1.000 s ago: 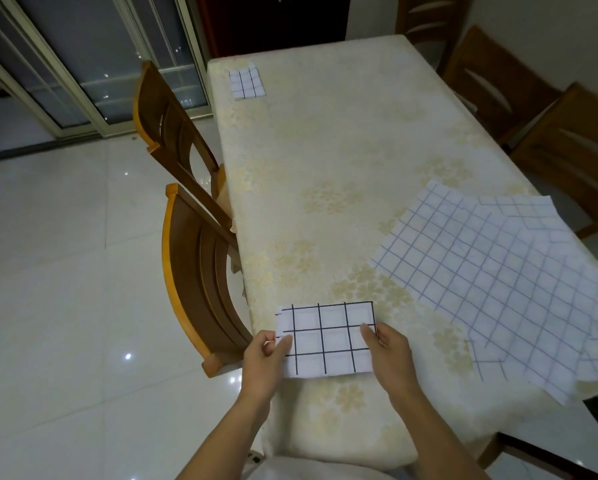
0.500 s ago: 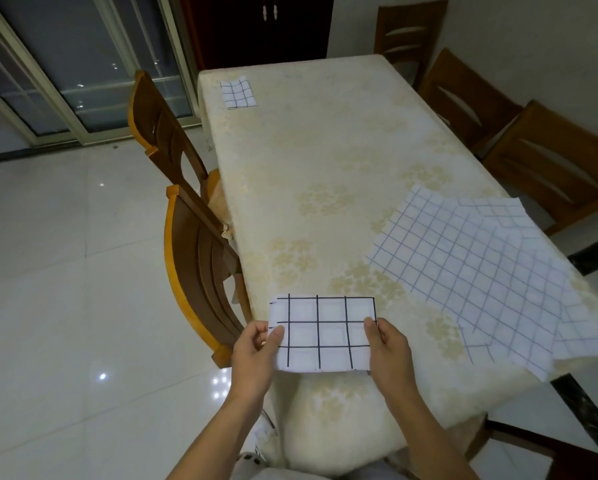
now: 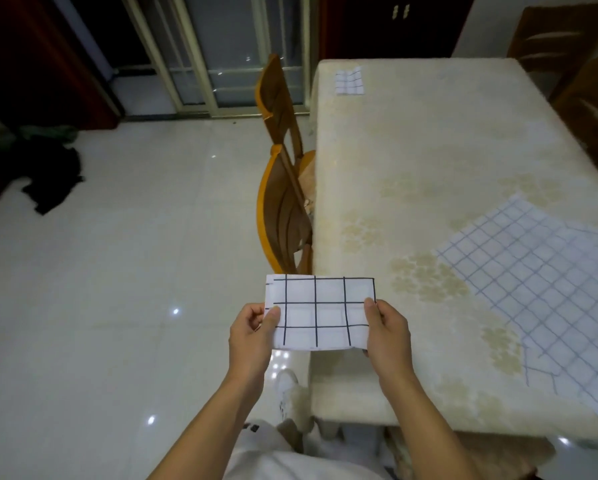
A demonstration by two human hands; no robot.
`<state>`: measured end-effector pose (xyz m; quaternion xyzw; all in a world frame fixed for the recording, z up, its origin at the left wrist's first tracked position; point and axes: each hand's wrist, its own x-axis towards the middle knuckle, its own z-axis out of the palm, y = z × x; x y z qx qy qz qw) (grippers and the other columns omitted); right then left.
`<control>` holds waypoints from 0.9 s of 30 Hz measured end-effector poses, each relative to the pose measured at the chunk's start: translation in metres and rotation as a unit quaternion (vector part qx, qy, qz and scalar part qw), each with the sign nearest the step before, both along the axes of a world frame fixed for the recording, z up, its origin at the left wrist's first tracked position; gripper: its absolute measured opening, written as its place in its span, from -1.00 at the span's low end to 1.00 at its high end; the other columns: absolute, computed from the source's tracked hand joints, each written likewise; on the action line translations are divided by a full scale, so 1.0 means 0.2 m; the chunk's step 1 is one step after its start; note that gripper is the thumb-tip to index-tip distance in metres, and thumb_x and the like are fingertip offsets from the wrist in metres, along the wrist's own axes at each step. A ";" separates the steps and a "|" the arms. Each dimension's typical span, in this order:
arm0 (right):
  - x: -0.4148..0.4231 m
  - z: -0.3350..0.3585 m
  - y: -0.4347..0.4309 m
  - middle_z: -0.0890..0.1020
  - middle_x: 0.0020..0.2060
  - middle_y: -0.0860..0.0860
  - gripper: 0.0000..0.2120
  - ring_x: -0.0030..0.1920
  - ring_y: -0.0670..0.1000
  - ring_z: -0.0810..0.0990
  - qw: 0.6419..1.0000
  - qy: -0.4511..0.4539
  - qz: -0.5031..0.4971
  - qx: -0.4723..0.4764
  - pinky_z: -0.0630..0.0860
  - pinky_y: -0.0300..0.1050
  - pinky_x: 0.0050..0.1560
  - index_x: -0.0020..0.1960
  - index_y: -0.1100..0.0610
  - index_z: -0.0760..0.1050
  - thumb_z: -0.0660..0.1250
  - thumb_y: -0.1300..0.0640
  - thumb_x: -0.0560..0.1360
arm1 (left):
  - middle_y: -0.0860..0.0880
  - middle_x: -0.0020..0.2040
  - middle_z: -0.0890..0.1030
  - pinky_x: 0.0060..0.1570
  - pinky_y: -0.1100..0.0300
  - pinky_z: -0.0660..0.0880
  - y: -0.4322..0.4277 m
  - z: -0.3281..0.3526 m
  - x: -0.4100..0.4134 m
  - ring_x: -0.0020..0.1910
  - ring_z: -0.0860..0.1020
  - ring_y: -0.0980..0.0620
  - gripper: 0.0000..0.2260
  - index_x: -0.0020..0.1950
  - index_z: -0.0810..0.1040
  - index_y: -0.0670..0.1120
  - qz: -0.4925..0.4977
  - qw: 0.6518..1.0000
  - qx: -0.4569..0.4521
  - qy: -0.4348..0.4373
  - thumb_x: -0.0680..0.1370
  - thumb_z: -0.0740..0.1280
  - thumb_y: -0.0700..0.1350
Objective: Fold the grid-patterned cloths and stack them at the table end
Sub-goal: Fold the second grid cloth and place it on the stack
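Note:
A folded white cloth with a black grid (image 3: pixel 320 313) hangs in the air over the table's left edge, held flat between both hands. My left hand (image 3: pixel 252 336) pinches its left side, thumb on top. My right hand (image 3: pixel 389 336) grips its right side. A small folded grid cloth (image 3: pixel 349 81) lies at the far left corner of the table (image 3: pixel 429 150). Several unfolded grid cloths (image 3: pixel 539 289) lie overlapping on the table's near right part.
Two wooden chairs (image 3: pixel 283 209) stand along the table's left side, tucked against it. More chairs (image 3: pixel 567 57) stand at the far right. A dark garment (image 3: pixel 53 178) lies on the tiled floor at left. Glass doors are behind.
The folded cloth has been lifted off the table and carried left, past the table edge. The view has turned left, showing more floor.

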<state>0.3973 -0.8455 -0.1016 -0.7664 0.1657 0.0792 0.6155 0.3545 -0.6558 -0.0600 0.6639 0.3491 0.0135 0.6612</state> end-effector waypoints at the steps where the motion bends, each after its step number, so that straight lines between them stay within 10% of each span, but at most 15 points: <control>1: -0.02 0.00 0.04 0.55 -0.21 0.31 -0.53 -0.29 0.05 0.46 1.000 -0.003 0.016 0.003 0.38 -0.06 -0.25 -0.14 0.27 0.43 0.18 -0.18 0.56 | -0.12 -0.11 0.66 -0.01 -0.02 0.61 0.03 -0.01 -0.05 -0.08 0.64 -0.11 -0.89 -0.02 0.55 -0.12 0.021 1.000 0.000 0.005 0.61 0.34 -0.08; 10: -0.13 0.05 0.43 0.54 -0.24 0.30 -0.59 -0.28 0.09 0.47 0.990 -0.018 0.143 -0.005 0.44 -0.01 -0.24 -0.14 0.29 0.44 0.21 -0.05 0.64 | -0.04 -0.28 0.38 -0.03 0.10 0.44 0.34 0.01 -0.39 -0.21 0.39 0.00 -0.87 -0.05 0.53 -0.16 0.149 0.989 0.001 -0.001 0.58 0.38 -0.10; 27: 0.07 0.05 1.20 0.29 -0.49 -0.11 -0.61 -0.43 -0.14 0.25 0.984 -0.015 0.167 -0.055 0.32 -0.04 -0.35 -0.31 0.14 0.30 0.19 0.04 0.66 | -0.02 -0.26 0.49 0.07 0.05 0.48 1.07 -0.18 -0.18 -0.16 0.48 -0.01 -0.87 -0.02 0.54 -0.17 0.193 0.980 -0.054 0.005 0.57 0.39 -0.12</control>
